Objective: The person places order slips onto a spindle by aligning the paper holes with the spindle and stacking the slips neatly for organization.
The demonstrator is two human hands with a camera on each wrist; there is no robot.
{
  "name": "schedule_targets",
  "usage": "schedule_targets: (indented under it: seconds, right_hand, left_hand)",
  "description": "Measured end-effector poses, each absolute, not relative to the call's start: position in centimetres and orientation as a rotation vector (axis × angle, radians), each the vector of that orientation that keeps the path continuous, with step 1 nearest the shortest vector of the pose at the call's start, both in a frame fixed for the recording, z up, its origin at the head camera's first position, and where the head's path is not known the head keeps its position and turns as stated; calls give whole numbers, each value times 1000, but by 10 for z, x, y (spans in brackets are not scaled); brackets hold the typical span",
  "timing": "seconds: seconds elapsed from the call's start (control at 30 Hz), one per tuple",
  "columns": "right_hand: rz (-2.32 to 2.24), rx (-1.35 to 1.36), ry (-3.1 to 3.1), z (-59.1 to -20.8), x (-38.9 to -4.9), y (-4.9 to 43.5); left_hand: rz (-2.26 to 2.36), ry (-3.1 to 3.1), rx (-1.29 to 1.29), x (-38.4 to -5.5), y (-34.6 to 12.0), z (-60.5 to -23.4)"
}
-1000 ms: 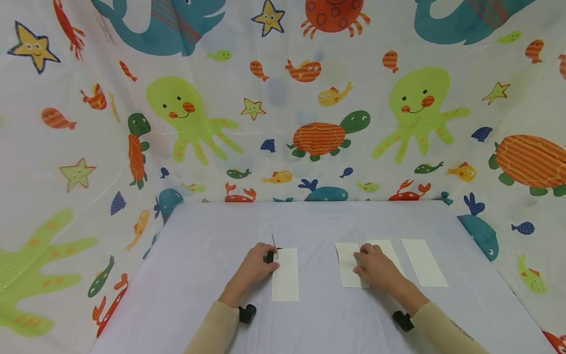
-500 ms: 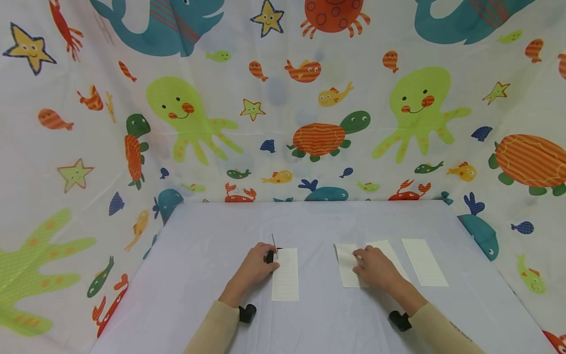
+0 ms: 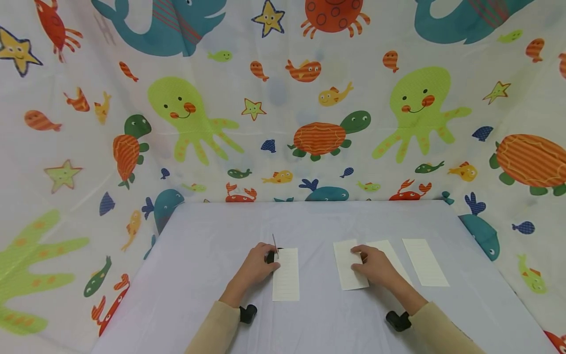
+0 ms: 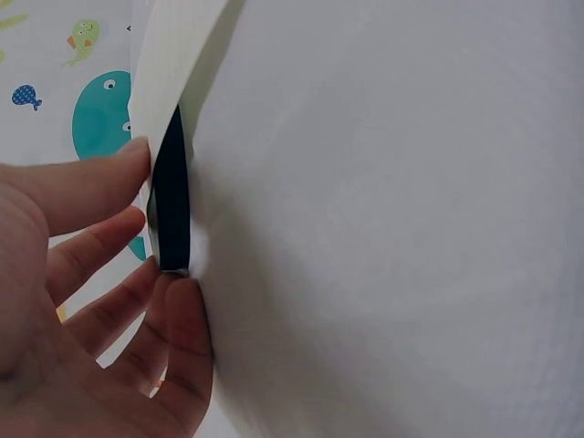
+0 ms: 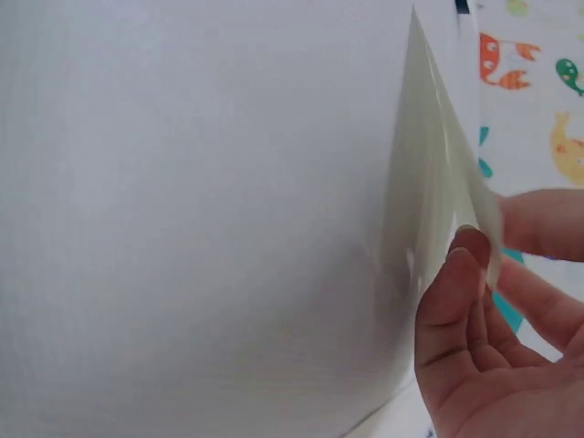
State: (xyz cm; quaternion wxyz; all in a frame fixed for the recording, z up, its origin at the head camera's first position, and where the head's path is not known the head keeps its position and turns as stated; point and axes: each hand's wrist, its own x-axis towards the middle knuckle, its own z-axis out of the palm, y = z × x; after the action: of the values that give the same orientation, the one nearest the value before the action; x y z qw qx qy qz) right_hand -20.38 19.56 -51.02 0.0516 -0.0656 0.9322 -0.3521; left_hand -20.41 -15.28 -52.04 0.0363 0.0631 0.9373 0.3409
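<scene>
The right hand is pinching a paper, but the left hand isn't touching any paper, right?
Not quite: the left hand touches a paper too; the left wrist view shows its thumb against it. The right hand is pinching another paper, as you said.

The ruled sheet farthest from the right edge of the tabletop looks like smooth, matt paper; the tabletop's covering, matt cloth; the printed backdrop, creased fabric.

Your sleeves beige. Your paper slips cream, faint ruling on the leftmost. Tabletop plain white. Backdrop cloth white: lime octopuses, orange-and-green turtles, teal whales.
</scene>
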Motion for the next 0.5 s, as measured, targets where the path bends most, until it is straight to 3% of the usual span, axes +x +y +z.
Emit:
schedule_targets:
  seconds: [0.5]
  right_hand:
    - [-1263,-152,2821,-519,-193,198]
  left_hand:
    - [1100,2893,184,-191,-148,-523]
